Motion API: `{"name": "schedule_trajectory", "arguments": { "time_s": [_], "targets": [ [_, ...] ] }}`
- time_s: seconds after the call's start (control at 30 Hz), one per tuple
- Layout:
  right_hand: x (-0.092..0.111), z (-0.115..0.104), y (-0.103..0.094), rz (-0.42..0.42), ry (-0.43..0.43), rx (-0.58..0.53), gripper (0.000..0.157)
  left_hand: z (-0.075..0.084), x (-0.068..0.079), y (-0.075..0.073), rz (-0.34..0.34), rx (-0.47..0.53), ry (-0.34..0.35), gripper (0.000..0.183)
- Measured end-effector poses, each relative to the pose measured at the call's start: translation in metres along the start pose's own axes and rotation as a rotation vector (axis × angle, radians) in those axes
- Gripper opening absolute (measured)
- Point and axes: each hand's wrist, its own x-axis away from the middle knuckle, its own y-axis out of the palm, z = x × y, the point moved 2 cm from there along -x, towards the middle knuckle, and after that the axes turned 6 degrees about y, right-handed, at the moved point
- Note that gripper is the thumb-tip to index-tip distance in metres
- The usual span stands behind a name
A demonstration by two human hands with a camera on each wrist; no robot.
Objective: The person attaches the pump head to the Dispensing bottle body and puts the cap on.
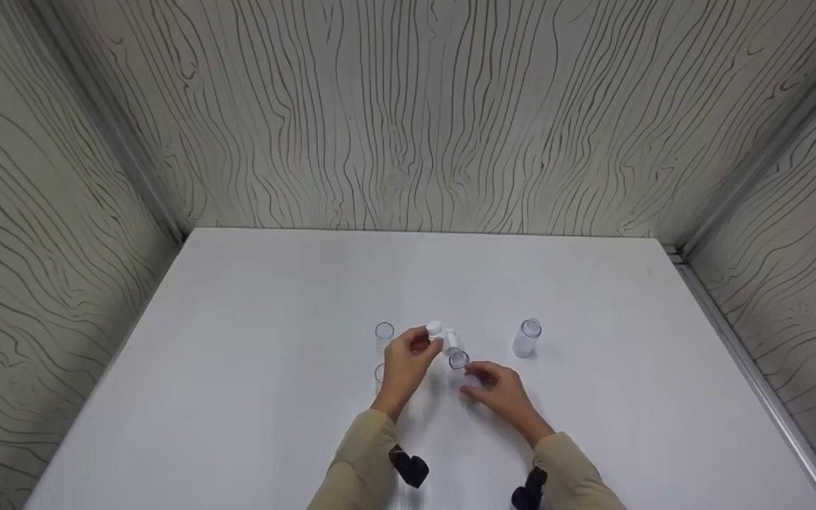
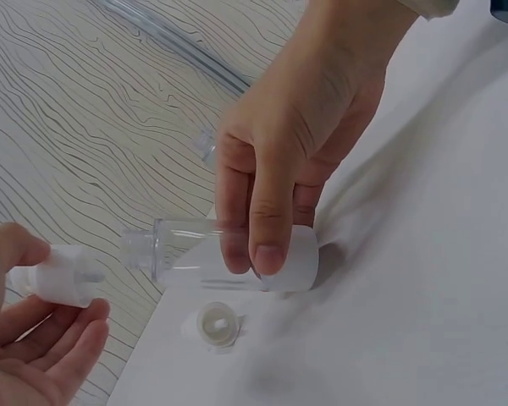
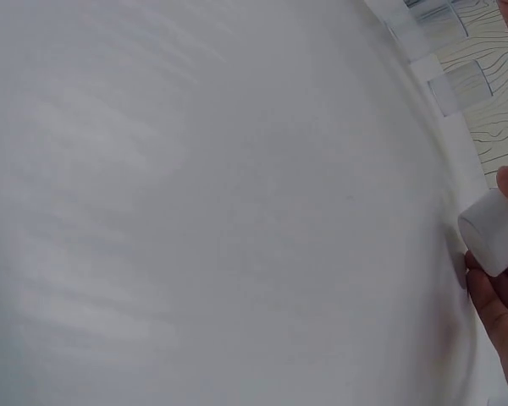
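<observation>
In the head view my left hand [image 1: 406, 361] pinches a small white cap piece [image 1: 435, 329] between thumb and fingers. My right hand [image 1: 503, 393] grips a clear bottle [image 1: 459, 361] with a white base, its neck uncovered. The left wrist view shows the bottle [image 2: 199, 254] with its neck pointing at the white cap piece [image 2: 66, 275], a gap between them. Another white cap piece [image 2: 218, 324] lies on the table below the bottle. Only the bottle's white base [image 3: 494, 230] shows in the right wrist view, held by the right fingers.
A second clear bottle [image 1: 527, 338] stands to the right on the white table [image 1: 273, 304]. Two clear cylindrical covers, one farther [image 1: 384, 331] and one nearer [image 1: 379, 373], stand left of the left hand. Patterned panels [image 1: 408, 120] rise behind the table and at both sides.
</observation>
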Motion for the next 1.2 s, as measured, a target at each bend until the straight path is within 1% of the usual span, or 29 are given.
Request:
{"name": "schedule_trajectory", "arguments": {
  "time_s": [0.07,0.23,0.43,0.6,0.83,1.13,1.2],
  "targets": [
    [0.0002,0.0004,0.0009,-0.006,0.004,-0.003,0.038,0.0011,0.0001,-0.0004,-0.006,0.002,-0.01,0.031],
    [0.0005,0.0013,0.0022,-0.002,0.002,-0.008,0.039,0.0025,0.0001,-0.0015,-0.01,0.012,-0.003,0.032],
    [0.0012,-0.0003,0.0019,0.005,-0.032,-0.008,0.039,0.0037,0.0,-0.0017,-0.006,0.037,0.001,0.032],
    [0.0012,-0.0004,0.0025,0.011,-0.05,-0.008,0.038,0.0038,0.0006,-0.0002,-0.015,0.057,-0.001,0.032],
    [0.0,0.0007,0.0031,0.017,-0.05,-0.03,0.039,0.0005,0.001,0.0013,-0.036,0.057,0.033,0.032],
    [-0.0001,0.0016,0.0038,0.031,-0.096,-0.013,0.037,-0.0005,0.0006,0.0023,-0.022,0.055,0.037,0.03],
    [-0.0001,0.0015,0.0041,0.036,-0.095,-0.014,0.037,-0.0009,0.0007,0.0031,-0.022,0.061,0.044,0.03]
  ]
}}
